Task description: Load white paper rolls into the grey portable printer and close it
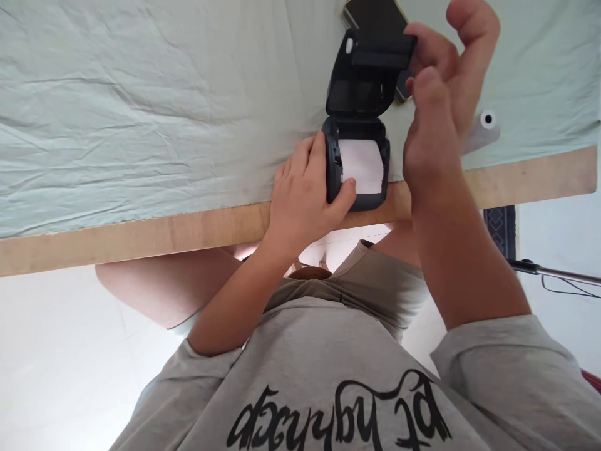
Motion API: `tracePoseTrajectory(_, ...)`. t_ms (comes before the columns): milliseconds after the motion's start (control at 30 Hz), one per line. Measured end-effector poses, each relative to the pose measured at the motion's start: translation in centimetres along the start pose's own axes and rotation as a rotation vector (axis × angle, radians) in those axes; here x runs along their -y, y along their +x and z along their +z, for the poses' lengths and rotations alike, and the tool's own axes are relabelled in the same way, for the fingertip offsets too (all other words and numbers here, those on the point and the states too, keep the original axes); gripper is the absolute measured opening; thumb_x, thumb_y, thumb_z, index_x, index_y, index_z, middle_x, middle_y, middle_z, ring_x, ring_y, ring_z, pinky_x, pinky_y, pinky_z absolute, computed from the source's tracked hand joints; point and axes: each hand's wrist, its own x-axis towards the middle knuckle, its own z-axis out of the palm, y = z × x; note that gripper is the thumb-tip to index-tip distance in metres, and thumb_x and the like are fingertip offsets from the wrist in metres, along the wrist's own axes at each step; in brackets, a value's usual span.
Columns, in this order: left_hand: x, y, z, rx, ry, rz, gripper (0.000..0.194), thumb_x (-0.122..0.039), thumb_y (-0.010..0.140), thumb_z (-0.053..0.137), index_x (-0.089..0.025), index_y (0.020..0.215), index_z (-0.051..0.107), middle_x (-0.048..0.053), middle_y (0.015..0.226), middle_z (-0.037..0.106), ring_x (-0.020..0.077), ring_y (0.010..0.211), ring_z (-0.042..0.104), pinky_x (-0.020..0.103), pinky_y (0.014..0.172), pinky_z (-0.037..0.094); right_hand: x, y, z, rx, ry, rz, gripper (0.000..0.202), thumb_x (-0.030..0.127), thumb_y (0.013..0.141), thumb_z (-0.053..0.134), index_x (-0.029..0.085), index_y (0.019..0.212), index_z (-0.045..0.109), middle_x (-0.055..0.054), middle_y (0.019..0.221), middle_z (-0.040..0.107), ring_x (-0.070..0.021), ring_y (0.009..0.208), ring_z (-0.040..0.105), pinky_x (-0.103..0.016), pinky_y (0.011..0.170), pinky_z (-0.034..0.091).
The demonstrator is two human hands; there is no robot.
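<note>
A small dark portable thermal printer (331, 181) sits at the table's front edge with its lid (361, 84) raised. A white paper roll (361, 164) lies inside its compartment. My left hand (303, 188) grips the printer's left side, the thumb over the front rim at the paper and the other fingers along the outer wall. My right hand (436, 100) is at the right end of the raised lid, its fingertips closed on the lid's edge, partly hidden behind it.
A dark phone (375, 14) lies behind the lid, partly covered by it. Another white paper roll (486, 128) with a black core lies to the right, partly behind my right wrist. A pale green cloth (164, 113) covers the table, leaving a wooden front edge (141, 237) bare.
</note>
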Motion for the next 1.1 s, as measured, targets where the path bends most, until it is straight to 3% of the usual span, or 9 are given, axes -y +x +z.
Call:
tracePoseTrajectory(100, 0.0, 0.0, 0.0, 0.008, -0.022, -0.004, 0.066, -0.054, 0.09, 0.052, -0.023, 0.148, 0.045, 0.015, 0.152, 0.051, 0.0379, 0.137, 0.051, 0.051, 0.116, 0.039, -0.7, -1.8, 0.9, -0.25, 0.272, 0.104, 0.033, 0.048, 0.092, 0.041, 0.031, 0.121, 0.041, -0.008, 0.12, 0.067, -0.0252, 0.11, 0.066, -0.046, 0.09, 0.05)
tracePoseTrajectory(233, -0.2, 0.0, -0.2, 0.025, -0.015, -0.023, 0.064, -0.054, 0.091, 0.052, -0.023, 0.147, 0.045, 0.014, 0.153, 0.05, 0.0374, 0.139, 0.05, 0.05, 0.118, 0.038, -0.3, -3.9, 1.0, -0.296, 0.31, 0.238, 0.024, 0.047, 0.093, 0.049, 0.031, 0.11, 0.055, -0.007, 0.116, 0.067, -0.0259, 0.11, 0.066, -0.047, 0.093, 0.049)
tracePoseTrajectory(400, -0.2, 0.0, -0.4, 0.043, 0.005, -0.016, 0.064, -0.056, 0.093, 0.051, -0.023, 0.147, 0.043, 0.015, 0.153, 0.049, 0.0369, 0.142, 0.047, 0.05, 0.12, 0.037, 0.8, -2.2, 0.6, -0.08, 0.201, 0.08, 0.03, 0.055, 0.089, 0.066, 0.03, 0.106, 0.061, -0.004, 0.113, 0.064, -0.0217, 0.109, 0.064, -0.045, 0.102, 0.051)
tracePoseTrajectory(500, -0.2, 0.0, -0.4, 0.036, 0.009, -0.01, 0.062, -0.056, 0.093, 0.052, -0.025, 0.146, 0.043, 0.015, 0.152, 0.05, 0.0359, 0.142, 0.047, 0.05, 0.119, 0.038, 0.6, -1.4, 0.5, 0.143, 0.181, 0.114, 0.042, 0.061, 0.079, 0.075, 0.034, 0.109, 0.062, 0.0, 0.116, 0.067, -0.0211, 0.111, 0.064, -0.044, 0.103, 0.053)
tracePoseTrajectory(600, -0.2, -0.1, -0.4, 0.034, 0.023, -0.01, 0.063, -0.056, 0.093, 0.053, -0.023, 0.145, 0.044, 0.016, 0.151, 0.05, 0.0353, 0.141, 0.049, 0.047, 0.119, 0.038, -0.2, -1.6, 0.3, 0.244, 0.291, 0.188, 0.048, 0.064, 0.075, 0.077, 0.035, 0.11, 0.064, 0.0, 0.113, 0.069, -0.0218, 0.105, 0.064, -0.043, 0.094, 0.057)
tracePoseTrajectory(733, 0.0, -0.1, -0.4, 0.025, 0.046, 0.015, 0.063, -0.057, 0.094, 0.051, -0.023, 0.146, 0.043, 0.016, 0.15, 0.051, 0.0349, 0.138, 0.05, 0.049, 0.116, 0.04, -1.0, -1.4, -0.5, 0.349, 0.392, 0.173, 0.048, 0.057, 0.072, 0.081, 0.039, 0.113, 0.064, 0.002, 0.115, 0.069, -0.0218, 0.103, 0.065, -0.042, 0.09, 0.059)
tracePoseTrajectory(833, 0.4, -0.1, -0.3, 0.029, 0.024, 0.032, 0.064, -0.061, 0.094, 0.05, -0.026, 0.147, 0.041, 0.015, 0.15, 0.05, 0.0354, 0.14, 0.048, 0.051, 0.118, 0.038, -1.1, -0.9, -0.9, 0.431, 0.352, 0.136, 0.042, 0.049, 0.076, 0.079, 0.043, 0.114, 0.064, 0.004, 0.119, 0.069, -0.0223, 0.111, 0.064, -0.044, 0.099, 0.057)
tracePoseTrajectory(967, 0.6, 0.0, -0.8, 0.06, 0.031, 0.061, 0.075, -0.074, 0.093, 0.043, -0.022, 0.148, 0.039, 0.018, 0.151, 0.048, 0.0365, 0.14, 0.048, 0.053, 0.118, 0.038, -1.1, -0.8, -0.9, 0.474, 0.324, 0.105, 0.04, 0.054, 0.078, 0.074, 0.045, 0.116, 0.063, 0.005, 0.124, 0.068, -0.0241, 0.12, 0.062, -0.046, 0.107, 0.054)
tracePoseTrajectory(1100, 0.5, 0.7, -2.2, 0.108, 0.058, 0.058, 0.066, -0.069, 0.101, 0.026, -0.024, 0.145, 0.046, 0.013, 0.148, 0.054, 0.0297, 0.138, 0.051, 0.048, 0.119, 0.041, -1.0, -1.9, -0.1, 0.34, 0.266, 0.025, 0.037, 0.057, 0.087, 0.063, 0.04, 0.119, 0.059, 0.003, 0.127, 0.066, -0.0233, 0.125, 0.059, -0.046, 0.112, 0.05)
